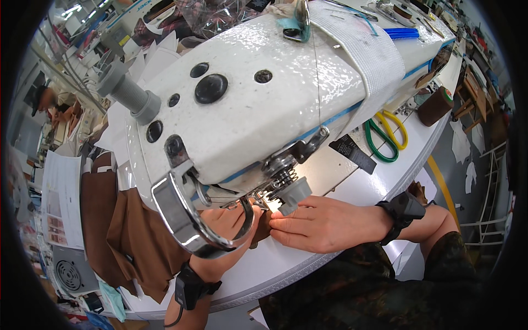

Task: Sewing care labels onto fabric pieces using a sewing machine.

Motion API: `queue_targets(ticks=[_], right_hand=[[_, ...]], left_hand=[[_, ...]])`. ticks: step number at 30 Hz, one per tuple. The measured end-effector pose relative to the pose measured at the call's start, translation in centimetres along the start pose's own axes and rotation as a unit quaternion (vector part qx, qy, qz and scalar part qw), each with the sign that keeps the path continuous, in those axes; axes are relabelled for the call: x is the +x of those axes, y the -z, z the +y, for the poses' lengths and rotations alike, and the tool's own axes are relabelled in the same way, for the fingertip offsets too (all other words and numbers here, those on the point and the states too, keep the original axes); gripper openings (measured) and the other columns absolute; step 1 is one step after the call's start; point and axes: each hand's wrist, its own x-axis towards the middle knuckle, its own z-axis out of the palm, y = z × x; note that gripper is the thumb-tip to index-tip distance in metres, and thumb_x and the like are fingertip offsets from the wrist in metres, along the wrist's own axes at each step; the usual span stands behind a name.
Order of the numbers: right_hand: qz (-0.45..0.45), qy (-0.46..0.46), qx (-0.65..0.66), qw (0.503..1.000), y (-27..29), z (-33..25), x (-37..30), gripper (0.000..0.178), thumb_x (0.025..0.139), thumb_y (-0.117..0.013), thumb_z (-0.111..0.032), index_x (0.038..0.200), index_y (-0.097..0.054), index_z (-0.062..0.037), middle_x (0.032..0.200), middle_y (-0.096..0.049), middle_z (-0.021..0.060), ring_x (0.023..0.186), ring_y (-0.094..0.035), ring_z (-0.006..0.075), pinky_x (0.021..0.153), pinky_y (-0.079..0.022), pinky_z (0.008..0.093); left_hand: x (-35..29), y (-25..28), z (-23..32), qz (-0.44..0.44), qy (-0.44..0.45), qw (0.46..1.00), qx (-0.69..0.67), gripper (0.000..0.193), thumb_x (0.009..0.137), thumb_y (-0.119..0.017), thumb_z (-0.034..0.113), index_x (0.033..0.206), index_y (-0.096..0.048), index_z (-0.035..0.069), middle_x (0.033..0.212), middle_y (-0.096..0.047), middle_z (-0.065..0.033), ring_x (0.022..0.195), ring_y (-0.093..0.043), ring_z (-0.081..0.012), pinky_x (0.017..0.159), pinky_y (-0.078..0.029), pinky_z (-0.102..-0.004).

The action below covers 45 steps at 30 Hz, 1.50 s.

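A white sewing machine (286,71) fills the middle of the view, and its lamp lights the spot by the needle. Brown fabric (146,236) hangs in folds at the left, and a piece of it runs under my hands. My left hand (230,220) lies on it with fingers stretched out, partly hidden by a shiny curved metal guard (187,220). On the other side of the needle, my right hand (313,224) has its fingers together at the fabric's edge, the thumb mostly hidden. Black devices (190,286) are strapped to both wrists.
Green and yellow-handled scissors (382,140) lie right of the machine, near a black label (352,153) and a brown thread cone (435,106). A printed sheet (60,198) stands at the left. Another person (58,102) is far left. The table's curved edge (275,286) runs in front.
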Motion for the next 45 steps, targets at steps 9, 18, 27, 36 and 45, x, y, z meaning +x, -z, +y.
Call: queue_targets(ticks=[9,18,27,36,45], right_hand=[[0.043,-0.006,0.022,0.999,0.0,-0.3,-0.1,0.032,0.086,-0.065,-0.011,0.115,-0.066,0.0038,0.114,-0.066,0.012,0.113,-0.065,0.0263,0.1,-0.051,0.0378],[-0.014,-0.211,-0.221,0.952,4.6,7.0,-0.8,0.022,0.087,-0.065,-0.007,0.107,-0.07,0.0014,0.101,-0.07,0.014,0.098,-0.071,0.0293,0.084,-0.059,0.0424],[0.139,-0.113,-0.28,0.943,3.4,8.0,0.6,0.024,0.084,-0.069,-0.009,0.107,-0.074,-0.0057,0.1,-0.07,0.0114,0.085,-0.072,0.0296,0.073,-0.06,0.0401],[0.041,-0.105,-0.113,0.987,1.5,3.6,1.9,0.013,0.084,-0.068,-0.012,0.092,-0.066,-0.0024,0.092,-0.063,0.0094,0.082,-0.069,0.0252,0.069,-0.057,0.0377],[0.106,-0.081,-0.022,0.991,2.5,3.4,2.1,0.014,0.084,-0.069,-0.013,0.091,-0.064,-0.0022,0.09,-0.062,0.0087,0.083,-0.067,0.0243,0.07,-0.057,0.0374]], left_hand=[[-0.1,-0.3,-0.2,0.037,0.02,0.998,-0.056,0.02,0.077,-0.08,0.003,0.094,-0.072,0.007,0.094,-0.072,-0.0052,0.08,-0.067,-0.0265,0.071,-0.05,-0.0407],[-0.8,1.1,1.0,-0.014,-0.052,0.998,0.013,0.032,0.083,-0.072,0.001,0.115,-0.074,-0.003,0.115,-0.073,-0.0117,0.104,-0.071,-0.0254,0.089,-0.058,-0.0365],[-1.0,1.6,0.9,-0.057,-0.07,0.994,0.054,0.037,0.085,-0.07,0.005,0.121,-0.073,-0.002,0.122,-0.072,-0.0106,0.113,-0.07,-0.0238,0.09,-0.057,-0.0348],[-1.0,1.5,1.1,-0.035,-0.065,0.996,0.044,0.037,0.085,-0.07,0.005,0.121,-0.073,-0.003,0.123,-0.072,-0.0111,0.114,-0.071,-0.0232,0.089,-0.057,-0.0342],[-0.9,1.9,1.0,-0.062,-0.058,0.996,0.017,0.036,0.085,-0.071,0.003,0.12,-0.074,-0.004,0.124,-0.073,-0.0138,0.114,-0.072,-0.0253,0.093,-0.056,-0.0382]])
